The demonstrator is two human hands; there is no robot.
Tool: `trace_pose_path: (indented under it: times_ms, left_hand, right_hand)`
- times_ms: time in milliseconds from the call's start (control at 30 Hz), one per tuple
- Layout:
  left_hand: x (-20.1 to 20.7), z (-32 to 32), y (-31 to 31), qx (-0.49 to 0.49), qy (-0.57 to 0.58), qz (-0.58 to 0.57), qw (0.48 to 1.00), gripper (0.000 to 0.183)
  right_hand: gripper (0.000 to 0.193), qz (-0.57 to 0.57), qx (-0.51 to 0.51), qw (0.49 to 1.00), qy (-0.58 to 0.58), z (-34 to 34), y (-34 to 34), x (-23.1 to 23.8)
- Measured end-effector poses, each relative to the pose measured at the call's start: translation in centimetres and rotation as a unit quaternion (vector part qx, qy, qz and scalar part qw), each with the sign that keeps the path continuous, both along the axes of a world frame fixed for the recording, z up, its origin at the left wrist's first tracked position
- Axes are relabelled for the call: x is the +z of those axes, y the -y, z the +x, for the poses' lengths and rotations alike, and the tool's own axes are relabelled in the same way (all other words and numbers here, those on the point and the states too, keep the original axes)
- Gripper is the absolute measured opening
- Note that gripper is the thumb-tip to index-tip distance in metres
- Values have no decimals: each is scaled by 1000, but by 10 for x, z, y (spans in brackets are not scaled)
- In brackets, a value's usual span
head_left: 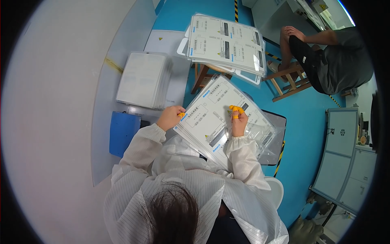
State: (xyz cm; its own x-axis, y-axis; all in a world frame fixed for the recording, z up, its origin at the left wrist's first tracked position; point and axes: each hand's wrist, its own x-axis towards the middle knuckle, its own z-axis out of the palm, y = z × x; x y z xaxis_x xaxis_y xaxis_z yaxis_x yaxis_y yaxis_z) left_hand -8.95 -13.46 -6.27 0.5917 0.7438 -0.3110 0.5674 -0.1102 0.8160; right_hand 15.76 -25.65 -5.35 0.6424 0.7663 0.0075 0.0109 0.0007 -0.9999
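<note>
A stack of white printed panel sheets (207, 118) lies tilted across my lap, with grey and blue print and small yellow warning triangles. At its left corner, my left hand (171, 117) grips the sheet edge, a yellow finger cot on one digit. My right hand (238, 123), wearing several yellow finger cots, is closed over the middle of the top sheet. What its fingertips pinch, if anything, is too small to make out. Crumpled clear plastic film (262, 136) spreads over the sheets' right side, beside my right wrist.
Ahead, a taller pile of similar printed sheets (225, 42) rests on a wooden stool (200, 79). To the left are a stack of blank white sheets (142, 79) and a blue box (124, 133). A seated person (341, 61) is at far right, near grey cabinets (339, 142).
</note>
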Motion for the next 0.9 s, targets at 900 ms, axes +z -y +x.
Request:
trace_pose_path:
  times_ms: [900]
  left_hand:
    - [12,-21,-8,-89,79,-242,963,43]
  right_hand:
    - [24,4,0,1000,11,9,20,0]
